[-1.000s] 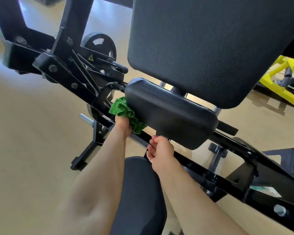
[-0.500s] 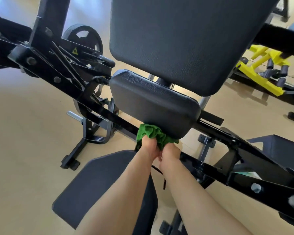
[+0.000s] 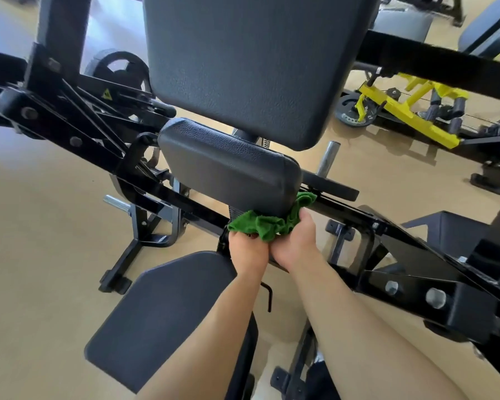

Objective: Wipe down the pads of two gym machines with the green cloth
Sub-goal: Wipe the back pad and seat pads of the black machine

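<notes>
A black gym machine fills the view, with a large upright back pad [image 3: 254, 62] and a smaller rounded pad [image 3: 228, 166] below it. The green cloth [image 3: 272, 222] is pressed against the lower front edge of the smaller pad, toward its right corner. My left hand [image 3: 247, 249] and my right hand [image 3: 296, 243] are side by side, both gripping the cloth from underneath. A flat black seat pad [image 3: 162, 310] lies below my left forearm.
The black steel frame [image 3: 70, 140] runs diagonally across the view, with a weight plate [image 3: 119, 67] at the upper left and chrome pegs [image 3: 328, 157]. A yellow machine [image 3: 410, 111] stands on the tan floor at the right. Another padded bench [image 3: 491, 30] is at the far upper right.
The cloth went from the small pad's left end, along its front edge, to the right corner. My right hand joined my left on it.
</notes>
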Tool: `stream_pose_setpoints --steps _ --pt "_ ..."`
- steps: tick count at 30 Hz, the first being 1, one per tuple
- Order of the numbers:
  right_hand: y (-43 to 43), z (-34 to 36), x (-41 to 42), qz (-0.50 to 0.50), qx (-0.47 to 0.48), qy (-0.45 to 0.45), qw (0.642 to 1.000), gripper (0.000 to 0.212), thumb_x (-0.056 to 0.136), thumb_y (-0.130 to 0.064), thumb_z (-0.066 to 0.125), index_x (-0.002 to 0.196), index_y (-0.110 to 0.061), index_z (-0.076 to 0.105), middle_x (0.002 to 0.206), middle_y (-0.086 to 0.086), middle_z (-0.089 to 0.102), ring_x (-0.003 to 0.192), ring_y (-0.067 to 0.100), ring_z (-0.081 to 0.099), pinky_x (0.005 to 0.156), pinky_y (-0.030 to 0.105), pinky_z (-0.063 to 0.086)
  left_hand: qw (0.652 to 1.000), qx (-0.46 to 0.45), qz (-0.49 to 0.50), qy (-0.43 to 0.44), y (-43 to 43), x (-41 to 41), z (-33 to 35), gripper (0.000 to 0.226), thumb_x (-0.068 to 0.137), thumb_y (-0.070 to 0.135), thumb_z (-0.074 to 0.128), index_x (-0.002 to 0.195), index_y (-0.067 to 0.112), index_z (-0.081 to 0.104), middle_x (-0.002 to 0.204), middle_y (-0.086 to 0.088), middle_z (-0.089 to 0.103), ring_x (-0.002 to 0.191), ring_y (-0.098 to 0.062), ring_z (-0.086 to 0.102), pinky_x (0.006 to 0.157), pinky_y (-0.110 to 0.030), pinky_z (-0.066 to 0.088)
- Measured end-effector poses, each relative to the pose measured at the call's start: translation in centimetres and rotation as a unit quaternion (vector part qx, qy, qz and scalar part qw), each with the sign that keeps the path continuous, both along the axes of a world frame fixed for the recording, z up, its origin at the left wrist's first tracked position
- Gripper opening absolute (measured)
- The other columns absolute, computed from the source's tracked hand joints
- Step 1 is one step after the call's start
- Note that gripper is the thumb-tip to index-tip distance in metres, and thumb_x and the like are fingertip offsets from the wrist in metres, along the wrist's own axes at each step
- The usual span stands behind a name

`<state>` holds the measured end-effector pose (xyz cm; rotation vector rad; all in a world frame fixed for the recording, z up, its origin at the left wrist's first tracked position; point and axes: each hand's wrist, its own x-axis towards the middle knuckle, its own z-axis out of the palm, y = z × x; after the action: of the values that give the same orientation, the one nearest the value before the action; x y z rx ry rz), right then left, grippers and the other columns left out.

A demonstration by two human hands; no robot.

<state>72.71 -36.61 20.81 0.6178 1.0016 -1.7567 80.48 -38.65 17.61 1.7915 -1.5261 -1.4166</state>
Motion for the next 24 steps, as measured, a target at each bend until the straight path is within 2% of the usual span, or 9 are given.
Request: stream_pose_setpoints --steps 2,5,8,10,14,18,20,23,24 --pt "0.0 0.4 -0.2 -0.002 -0.010 -0.019 1.000 0.052 0.105 -0.045 0.030 0.121 -0.016 0.071 0.109 0.018 0.078 0.110 0.039 0.067 0.097 0.050 0.052 0.995 0.029 0.066 0.066 0.5 0.6 1.1 0.008 0.075 0.025 0.065 0.083 0.026 0.066 0.084 0.005 0.072 0.081 -0.018 0.067 0.072 -0.035 0.052" --pt "-0.2 1.4 0.1 -0.021 -0.001 -0.008 1.000 0.048 0.107 -0.040 0.031 0.112 -0.015 0.072 0.101 0.017 0.079 0.107 0.039 0.067 0.103 0.053 0.049 0.992 0.028 0.038 0.116 1.0 1.4 2.4 0.011 0.081 0.029 0.065 0.089 0.031 0.072 0.087 0.013 0.076 0.086 -0.009 0.070 0.080 -0.034 0.056" --pt "0.0 2.4 0.5 -0.035 0.029 0.026 0.999 0.035 0.108 -0.031 0.039 0.124 -0.016 0.066 0.121 0.017 0.072 0.110 0.039 0.066 0.107 0.056 0.049 0.995 -0.024 -0.026 0.094 1.1 1.8 3.4 0.017 0.092 0.033 0.062 0.080 0.026 0.073 0.078 0.013 0.074 0.073 -0.001 0.066 0.070 -0.023 0.052" --pt "0.4 3.0 0.8 -0.036 0.046 0.063 0.996 0.031 0.108 -0.023 0.041 0.128 -0.017 0.064 0.123 0.015 0.069 0.110 0.037 0.066 0.103 0.054 0.052 0.993 -0.064 -0.074 0.060 0.9 1.6 3.8 0.026 0.095 0.033 0.060 0.072 0.026 0.068 0.067 0.012 0.069 0.061 0.002 0.059 0.059 -0.019 0.044" --pt "0.7 4.0 1.5 -0.030 0.095 0.202 0.974 0.030 0.106 -0.015 0.045 0.115 -0.029 0.070 0.122 0.006 0.071 0.112 0.025 0.066 0.102 0.045 0.054 0.986 -0.097 -0.137 0.014 -0.2 1.3 4.8 0.036 0.093 0.028 0.059 0.058 0.021 0.062 0.055 0.008 0.062 0.049 -0.003 0.049 0.051 -0.022 0.037" --pt "0.7 6.1 2.4 0.004 0.131 0.385 0.913 0.042 0.105 -0.018 0.046 0.143 -0.029 0.058 0.127 -0.015 0.068 0.117 0.007 0.063 0.108 0.035 0.049 0.983 -0.077 -0.139 0.091 -0.3 1.3 6.7 0.051 0.092 0.016 0.062 0.043 0.029 0.051 0.041 0.014 0.048 0.043 -0.001 0.038 0.047 -0.018 0.030" --pt "0.5 7.1 2.9 0.048 0.145 0.477 0.866 0.046 0.105 -0.021 0.045 0.149 -0.031 0.051 0.143 -0.013 0.060 0.129 0.008 0.056 0.113 0.032 0.043 0.981 -0.078 -0.127 0.125 -0.5 1.4 7.4 0.044 0.090 0.015 0.064 0.048 0.024 0.055 0.045 0.010 0.050 0.048 -0.004 0.038 0.050 -0.022 0.032" --pt "-0.1 7.3 3.3 0.117 0.206 0.596 0.767 0.050 0.105 -0.024 0.043 0.154 -0.032 0.042 0.162 -0.006 0.040 0.148 0.014 0.040 0.118 0.036 0.037 0.978 -0.082 -0.103 0.161 -0.8 1.3 8.6 0.022 0.090 0.018 0.066 0.069 0.011 0.070 0.062 -0.014 0.065 0.057 -0.014 0.050 0.053 -0.030 0.041" --pt "-0.1 7.2 3.3 0.129 0.229 0.624 0.736 0.051 0.105 -0.025 0.042 0.155 -0.031 0.041 0.164 -0.004 0.038 0.149 0.017 0.038 0.118 0.039 0.039 0.977 -0.092 -0.089 0.171 -0.7 1.4 9.0 0.022 0.091 0.021 0.066 0.072 0.012 0.072 0.062 -0.012 0.066 0.057 -0.012 0.052 0.052 -0.028 0.041"
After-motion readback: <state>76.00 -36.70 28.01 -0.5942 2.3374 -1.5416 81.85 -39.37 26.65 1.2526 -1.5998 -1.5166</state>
